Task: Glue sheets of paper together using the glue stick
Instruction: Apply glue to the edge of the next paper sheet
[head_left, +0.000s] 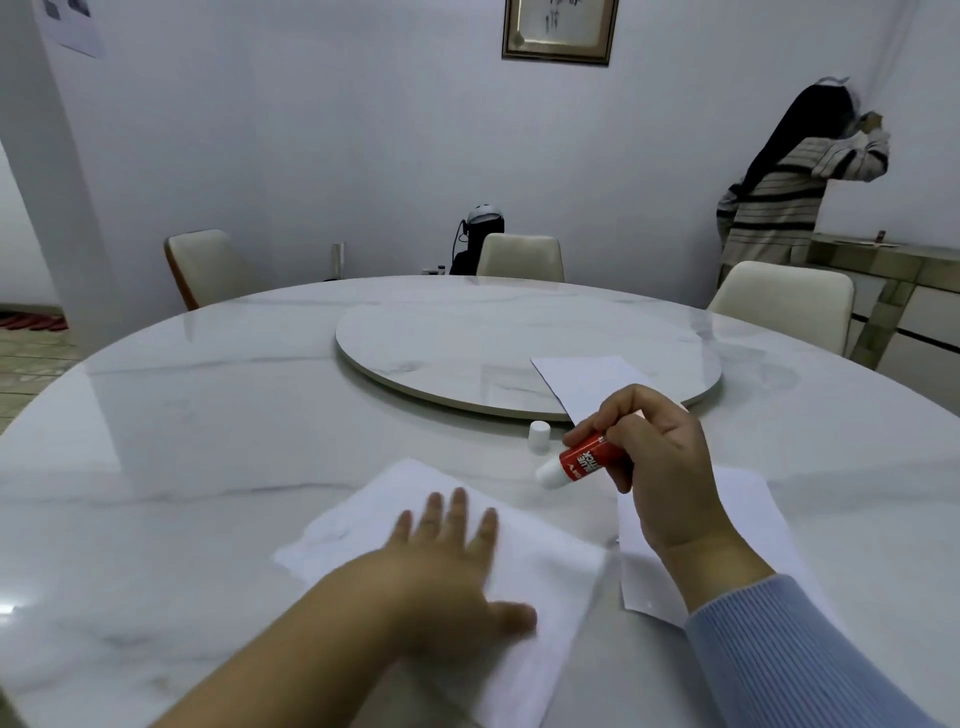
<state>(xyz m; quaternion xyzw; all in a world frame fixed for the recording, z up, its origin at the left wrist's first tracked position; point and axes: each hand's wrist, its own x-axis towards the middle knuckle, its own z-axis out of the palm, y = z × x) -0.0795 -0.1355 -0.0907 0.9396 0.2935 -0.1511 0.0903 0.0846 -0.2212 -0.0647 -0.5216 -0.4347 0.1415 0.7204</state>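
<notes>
Pressing paper sheet (524, 551) flat, left hand (441, 577) fingers straight; right hand (660, 467) fingers curled round uncapped glue stick (576, 460).

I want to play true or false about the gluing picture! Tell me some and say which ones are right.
1. The right hand holds the glue stick. True.
2. The cap is on the glue stick. False: it stands on the table.
3. The left hand lies flat on a sheet. True.
4. The left hand holds scissors. False: it holds nothing.
5. One sheet lies partly on the turntable. True.
</notes>
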